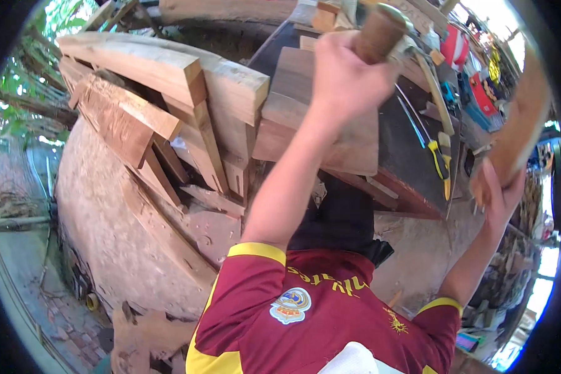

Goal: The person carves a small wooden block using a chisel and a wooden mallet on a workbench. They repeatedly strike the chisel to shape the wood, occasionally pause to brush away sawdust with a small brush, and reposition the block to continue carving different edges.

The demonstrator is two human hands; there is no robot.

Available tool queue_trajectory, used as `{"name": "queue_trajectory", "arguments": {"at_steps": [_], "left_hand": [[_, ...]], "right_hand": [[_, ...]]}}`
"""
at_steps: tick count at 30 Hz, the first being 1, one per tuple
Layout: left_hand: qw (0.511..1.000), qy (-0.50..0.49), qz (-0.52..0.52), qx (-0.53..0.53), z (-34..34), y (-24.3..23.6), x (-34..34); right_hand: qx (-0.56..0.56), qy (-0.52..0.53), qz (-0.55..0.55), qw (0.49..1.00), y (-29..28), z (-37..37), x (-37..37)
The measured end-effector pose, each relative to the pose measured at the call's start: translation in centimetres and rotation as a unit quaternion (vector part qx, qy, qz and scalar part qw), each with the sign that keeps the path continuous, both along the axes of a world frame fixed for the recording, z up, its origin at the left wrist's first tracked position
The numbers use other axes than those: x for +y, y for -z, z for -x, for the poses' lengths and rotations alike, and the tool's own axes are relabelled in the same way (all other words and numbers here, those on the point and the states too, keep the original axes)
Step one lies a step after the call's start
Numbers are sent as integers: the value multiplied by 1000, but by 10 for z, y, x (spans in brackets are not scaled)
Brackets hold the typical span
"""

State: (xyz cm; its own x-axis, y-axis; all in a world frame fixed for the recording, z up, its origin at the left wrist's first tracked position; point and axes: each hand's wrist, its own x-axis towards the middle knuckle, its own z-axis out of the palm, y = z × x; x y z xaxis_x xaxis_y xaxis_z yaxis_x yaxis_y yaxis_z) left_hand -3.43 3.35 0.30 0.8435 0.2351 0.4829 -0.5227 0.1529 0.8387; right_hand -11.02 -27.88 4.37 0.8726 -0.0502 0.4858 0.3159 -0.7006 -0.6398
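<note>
My left hand [352, 81] is raised over the dark bench, its fingers wrapped round a thick, round piece of brown wood [381, 36]. That piece looks like a short cylinder; its lower part is hidden by the hand. Off to the right, my right hand [503, 190] grips the lower end of a long, curved piece of wood [529, 118], which stands up toward the upper right and is slightly blurred. Beneath my left hand and forearm, a broad wooden block [330, 146] lies on the bench.
The dark bench top [411, 153] carries a tool with a yellow and black handle [441, 163]. Thick pale beams [131, 65] stand to the left, beside a carved board [115, 121]. A long plank [168, 230] lies on the floor. Red and blue items [483, 93] crowd the far right.
</note>
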Motion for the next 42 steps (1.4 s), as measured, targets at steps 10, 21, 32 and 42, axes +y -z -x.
{"name": "queue_trajectory", "arguments": {"at_steps": [10, 21, 32, 42], "left_hand": [[990, -32, -132, -46, -1, 15, -20], [976, 61, -208, -19, 5, 14, -24], [981, 42, -188, 15, 9, 4, -10], [899, 21, -423, 114, 32, 13, 74]], "right_hand": [[80, -96, -241, 963, 52, 56, 39], [-10, -108, -206, 973, -11, 67, 17], [-90, -99, -289, 948, -28, 65, 5], [67, 140, 86, 984, 97, 38, 55]]}}
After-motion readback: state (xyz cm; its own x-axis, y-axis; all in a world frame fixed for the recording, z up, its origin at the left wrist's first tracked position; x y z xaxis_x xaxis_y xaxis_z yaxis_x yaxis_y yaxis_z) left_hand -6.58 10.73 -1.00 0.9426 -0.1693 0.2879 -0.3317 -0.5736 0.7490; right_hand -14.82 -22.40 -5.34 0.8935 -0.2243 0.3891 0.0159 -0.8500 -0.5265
